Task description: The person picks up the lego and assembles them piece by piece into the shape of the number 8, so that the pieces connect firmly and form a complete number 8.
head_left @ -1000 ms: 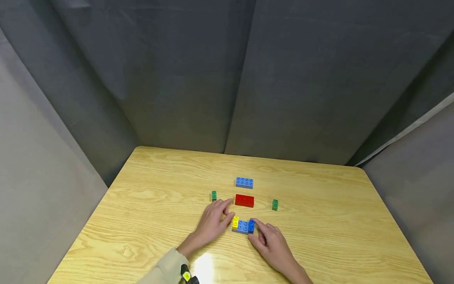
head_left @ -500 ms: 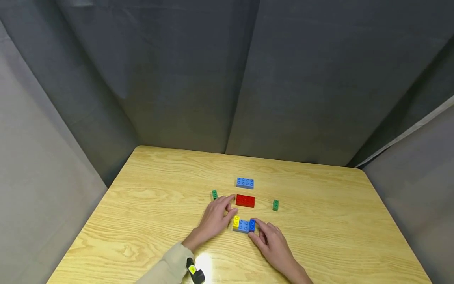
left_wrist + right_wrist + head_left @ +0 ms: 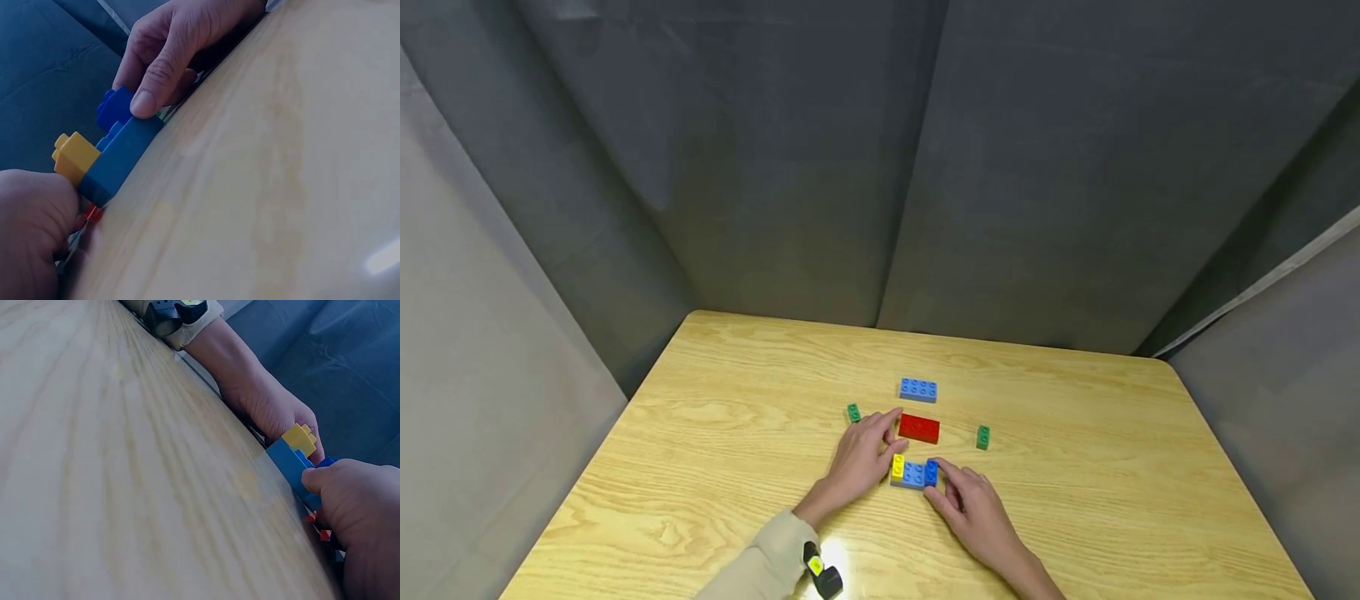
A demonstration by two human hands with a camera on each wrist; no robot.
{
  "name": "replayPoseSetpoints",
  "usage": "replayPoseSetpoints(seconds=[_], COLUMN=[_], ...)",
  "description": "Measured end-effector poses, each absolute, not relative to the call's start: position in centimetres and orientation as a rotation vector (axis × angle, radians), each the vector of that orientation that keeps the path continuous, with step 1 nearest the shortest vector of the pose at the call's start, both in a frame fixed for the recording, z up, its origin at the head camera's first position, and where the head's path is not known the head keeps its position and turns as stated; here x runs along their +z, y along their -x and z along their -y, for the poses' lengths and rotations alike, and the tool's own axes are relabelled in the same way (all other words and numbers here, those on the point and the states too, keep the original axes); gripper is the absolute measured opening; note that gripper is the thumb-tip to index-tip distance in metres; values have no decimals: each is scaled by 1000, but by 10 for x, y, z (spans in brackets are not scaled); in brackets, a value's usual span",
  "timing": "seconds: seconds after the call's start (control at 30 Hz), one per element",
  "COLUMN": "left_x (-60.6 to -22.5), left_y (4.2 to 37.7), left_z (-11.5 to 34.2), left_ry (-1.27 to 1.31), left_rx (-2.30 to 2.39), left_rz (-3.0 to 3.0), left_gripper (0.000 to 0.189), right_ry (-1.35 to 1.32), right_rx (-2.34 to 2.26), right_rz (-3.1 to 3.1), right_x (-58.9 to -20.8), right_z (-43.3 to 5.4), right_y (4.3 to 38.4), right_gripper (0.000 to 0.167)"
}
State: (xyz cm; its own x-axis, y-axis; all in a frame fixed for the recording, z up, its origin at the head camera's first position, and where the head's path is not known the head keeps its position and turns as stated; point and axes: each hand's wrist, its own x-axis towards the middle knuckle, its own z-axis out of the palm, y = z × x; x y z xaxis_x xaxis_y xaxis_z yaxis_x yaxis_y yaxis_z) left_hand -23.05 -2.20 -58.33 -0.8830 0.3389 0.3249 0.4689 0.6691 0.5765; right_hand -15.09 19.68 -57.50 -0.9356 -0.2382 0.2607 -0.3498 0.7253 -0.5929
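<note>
In the head view, my right hand (image 3: 976,512) pinches the right end of a brick assembly, with the index finger at the far side and the thumb at the near side. The assembly is a light-blue base brick (image 3: 913,474) with a small yellow brick (image 3: 898,467) on its left end and a small dark-blue brick (image 3: 931,472) on its right. My left hand (image 3: 863,457) lies just beyond the yellow brick. Its index finger and thumb straddle the left end of a red brick (image 3: 919,428); firm contact cannot be made out. The left wrist view mostly hides that red brick.
Beyond the red brick lies a light-blue brick (image 3: 918,390). One small green brick (image 3: 853,412) sits by the left knuckles, another green brick (image 3: 982,437) to the right. Grey curtains (image 3: 790,167) enclose the wooden table (image 3: 1075,433).
My left hand has slid forward and right, bringing its index finger and thumb to either side of the red brick's left end. The right hand keeps its hold on the assembly.
</note>
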Motion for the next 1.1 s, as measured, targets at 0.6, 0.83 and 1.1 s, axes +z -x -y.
replayPoseSetpoints(seconds=[0.6,0.83,1.1], left_x=[-584,-583,-584], left_y=[230,231,230], left_z=[27,29,31], left_ry=[639,651,658], left_rx=[-989,-990,-965], left_rz=[2718,2715,2727], left_gripper=[44,41,51], right_ry=[-433,-430,-429], right_rx=[1002,1017,1009], right_rz=[2829,2822,2828], right_x=[-574,-576,-575], right_z=[-188,-186,-184], right_y=[147,148,148], right_gripper=[50,49,49])
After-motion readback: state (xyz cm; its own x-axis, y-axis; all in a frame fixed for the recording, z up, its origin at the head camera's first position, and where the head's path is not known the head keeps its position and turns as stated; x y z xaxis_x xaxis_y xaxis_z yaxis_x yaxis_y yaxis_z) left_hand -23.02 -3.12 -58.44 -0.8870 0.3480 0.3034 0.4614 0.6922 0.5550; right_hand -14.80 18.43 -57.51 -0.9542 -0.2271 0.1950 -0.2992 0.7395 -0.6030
